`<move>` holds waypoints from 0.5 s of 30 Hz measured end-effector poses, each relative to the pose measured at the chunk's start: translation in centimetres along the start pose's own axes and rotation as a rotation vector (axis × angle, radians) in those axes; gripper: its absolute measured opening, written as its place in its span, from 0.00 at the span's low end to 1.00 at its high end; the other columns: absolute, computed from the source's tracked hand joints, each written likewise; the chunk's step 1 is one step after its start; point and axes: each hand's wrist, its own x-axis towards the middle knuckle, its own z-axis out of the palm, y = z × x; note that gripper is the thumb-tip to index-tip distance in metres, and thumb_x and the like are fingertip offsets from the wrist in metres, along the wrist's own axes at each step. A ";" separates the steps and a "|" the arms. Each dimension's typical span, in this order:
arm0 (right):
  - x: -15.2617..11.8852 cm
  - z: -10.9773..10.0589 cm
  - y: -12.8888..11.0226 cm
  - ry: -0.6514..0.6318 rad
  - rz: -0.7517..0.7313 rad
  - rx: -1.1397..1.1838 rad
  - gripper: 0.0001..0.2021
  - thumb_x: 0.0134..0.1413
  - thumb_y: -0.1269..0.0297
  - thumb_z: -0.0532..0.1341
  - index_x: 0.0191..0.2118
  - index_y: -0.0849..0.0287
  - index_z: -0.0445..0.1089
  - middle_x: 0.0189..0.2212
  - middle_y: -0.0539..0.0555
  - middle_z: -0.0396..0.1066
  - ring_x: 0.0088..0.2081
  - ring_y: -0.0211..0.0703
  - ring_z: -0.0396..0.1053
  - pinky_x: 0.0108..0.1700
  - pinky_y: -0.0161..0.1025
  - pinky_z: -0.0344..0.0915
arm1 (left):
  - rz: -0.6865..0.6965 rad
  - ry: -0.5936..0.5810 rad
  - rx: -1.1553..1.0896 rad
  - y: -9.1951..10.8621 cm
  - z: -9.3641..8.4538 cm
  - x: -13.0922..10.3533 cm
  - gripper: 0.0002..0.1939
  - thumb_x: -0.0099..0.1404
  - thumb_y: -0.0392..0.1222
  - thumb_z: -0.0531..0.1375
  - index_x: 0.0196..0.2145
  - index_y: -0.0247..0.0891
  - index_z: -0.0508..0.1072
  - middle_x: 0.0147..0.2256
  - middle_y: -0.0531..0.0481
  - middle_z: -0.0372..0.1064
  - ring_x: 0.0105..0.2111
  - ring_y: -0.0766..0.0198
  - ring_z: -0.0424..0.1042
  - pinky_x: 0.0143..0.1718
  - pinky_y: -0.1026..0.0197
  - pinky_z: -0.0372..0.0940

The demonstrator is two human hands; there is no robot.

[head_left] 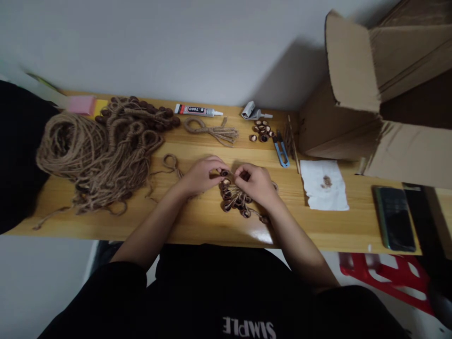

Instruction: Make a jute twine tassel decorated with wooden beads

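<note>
Head view: left hand pinches a brown nutshell cup, best held steady (right hand close by, grip unclear).

One black top, short black sleeves, white capital lettering across the front reading "SIMPLE"; forearms, left hand and right hand bare.

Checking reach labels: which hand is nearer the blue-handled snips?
Right. The right hand is left of and below the blue-handled snips in the picture; the left hand is farther left, beyond the right hand.
</note>
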 end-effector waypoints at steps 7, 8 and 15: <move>0.0 0.0 0.0 0.006 -0.003 0.002 0.03 0.44 0.71 0.58 0.25 0.59 0.70 0.22 0.49 0.71 0.25 0.36 0.65 0.31 0.33 0.57 | 0.001 0.012 -0.002 -0.1 0.0 0.0 0.08 0.57 0.35 0.62 0.36 0.36 0.76 0.35 0.48 0.73 0.36 0.63 0.72 0.41 0.60 0.67; 0.0 0.0 0.0 0.009 -0.008 0.007 0.03 0.44 0.70 0.58 0.25 0.59 0.70 0.22 0.49 0.71 0.25 0.36 0.64 0.31 0.33 0.57 | -0.004 0.016 -0.002 0.0 0.1 0.0 0.08 0.56 0.34 0.62 0.36 0.36 0.76 0.35 0.48 0.73 0.36 0.63 0.72 0.40 0.60 0.67; -0.1 0.0 0.0 0.007 -0.025 0.015 0.03 0.44 0.70 0.58 0.24 0.59 0.70 0.21 0.47 0.70 0.23 0.35 0.62 0.31 0.32 0.56 | -0.036 0.044 0.008 0.3 0.5 -0.1 0.08 0.57 0.33 0.61 0.36 0.37 0.75 0.35 0.49 0.72 0.35 0.64 0.71 0.40 0.60 0.66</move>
